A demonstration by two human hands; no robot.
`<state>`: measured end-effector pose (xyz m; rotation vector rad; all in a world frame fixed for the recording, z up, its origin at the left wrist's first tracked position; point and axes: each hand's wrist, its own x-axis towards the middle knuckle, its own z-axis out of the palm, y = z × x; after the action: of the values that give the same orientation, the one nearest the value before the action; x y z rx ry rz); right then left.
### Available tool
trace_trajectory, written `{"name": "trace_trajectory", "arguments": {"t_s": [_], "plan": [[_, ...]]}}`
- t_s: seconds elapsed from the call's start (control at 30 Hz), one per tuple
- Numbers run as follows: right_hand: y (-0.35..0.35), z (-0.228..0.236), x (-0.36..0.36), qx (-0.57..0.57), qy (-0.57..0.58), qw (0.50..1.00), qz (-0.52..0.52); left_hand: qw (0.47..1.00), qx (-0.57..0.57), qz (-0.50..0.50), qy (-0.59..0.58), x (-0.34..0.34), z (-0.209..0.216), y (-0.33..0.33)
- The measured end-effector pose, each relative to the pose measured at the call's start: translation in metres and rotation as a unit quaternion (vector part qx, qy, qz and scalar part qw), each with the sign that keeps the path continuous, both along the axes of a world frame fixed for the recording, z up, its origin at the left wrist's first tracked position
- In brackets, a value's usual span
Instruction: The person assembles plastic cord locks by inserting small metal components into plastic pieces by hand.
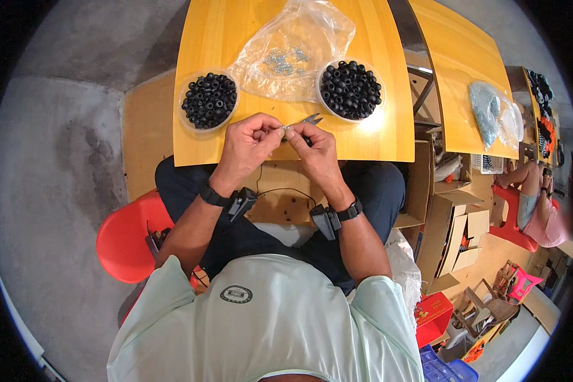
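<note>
At the near edge of the yellow table (274, 145), my left hand (251, 143) and my right hand (317, 153) meet fingertip to fingertip. Both are closed in a pinch around a tiny silvery piece (285, 128), too small to name. A pair of small cutters (312, 119) with metal jaws pokes out beyond my right fingers. Its dark handle is partly covered by that hand, so I cannot tell whether it is gripped or lying on the table. Round tubs of black beads flank my hands: the left tub (234, 118) and the right tub (379, 107).
Beyond my hands a clear plastic bag (299, 32) lies flat with small silvery pieces (285, 60) on it. A second table (468, 48) to the right bears another bag (487, 114). Cardboard boxes (449, 232) and a red stool (127, 239) flank me. Another person (541, 216) sits far right.
</note>
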<state>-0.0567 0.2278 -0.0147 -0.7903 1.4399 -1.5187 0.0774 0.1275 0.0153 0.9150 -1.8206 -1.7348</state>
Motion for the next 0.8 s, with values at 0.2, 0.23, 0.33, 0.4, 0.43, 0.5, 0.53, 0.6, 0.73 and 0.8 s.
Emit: {"name": "trace_trajectory", "arguments": {"t_s": [0.2, 0.23, 0.33, 0.4, 0.43, 0.5, 0.53, 0.6, 0.73, 0.8], "plan": [[0.002, 0.006, 0.003, -0.023, 0.004, 1.000, -0.019, 0.999, 0.035, 0.005, -0.002, -0.001, 0.003, 0.000], [0.003, 0.008, 0.004, -0.026, -0.011, 0.999, -0.023, 1.000, -0.014, 0.008, 0.002, -0.001, 0.001, 0.000], [0.001, 0.010, 0.002, -0.011, 0.005, 1.000, -0.021, 0.996, -0.094, 0.005, -0.001, -0.001, 0.000, 0.001], [0.001, 0.010, 0.001, -0.005, 0.001, 1.000, -0.023, 0.992, -0.125, 0.001, -0.009, -0.001, 0.001, 0.002], [0.000, 0.009, 0.001, 0.000, -0.003, 1.000, -0.024, 0.990, -0.140, 0.003, -0.009, -0.002, 0.001, 0.003], [0.000, 0.009, 0.002, 0.003, -0.002, 1.000, -0.027, 0.988, -0.154, 0.005, -0.009, -0.004, 0.003, 0.005], [0.000, 0.008, 0.002, 0.006, -0.001, 1.000, -0.031, 0.984, -0.179, 0.011, -0.013, -0.005, 0.005, 0.006], [0.001, 0.006, 0.003, 0.001, 0.001, 0.999, -0.035, 0.979, -0.204, 0.017, -0.016, -0.005, 0.004, 0.006], [0.002, 0.008, 0.002, -0.003, 0.023, 0.999, -0.029, 0.998, -0.053, -0.010, -0.020, 0.001, -0.001, -0.001], [0.001, 0.008, 0.002, -0.006, 0.007, 1.000, -0.021, 0.999, 0.018, -0.029, -0.021, 0.002, 0.003, -0.005]]}}
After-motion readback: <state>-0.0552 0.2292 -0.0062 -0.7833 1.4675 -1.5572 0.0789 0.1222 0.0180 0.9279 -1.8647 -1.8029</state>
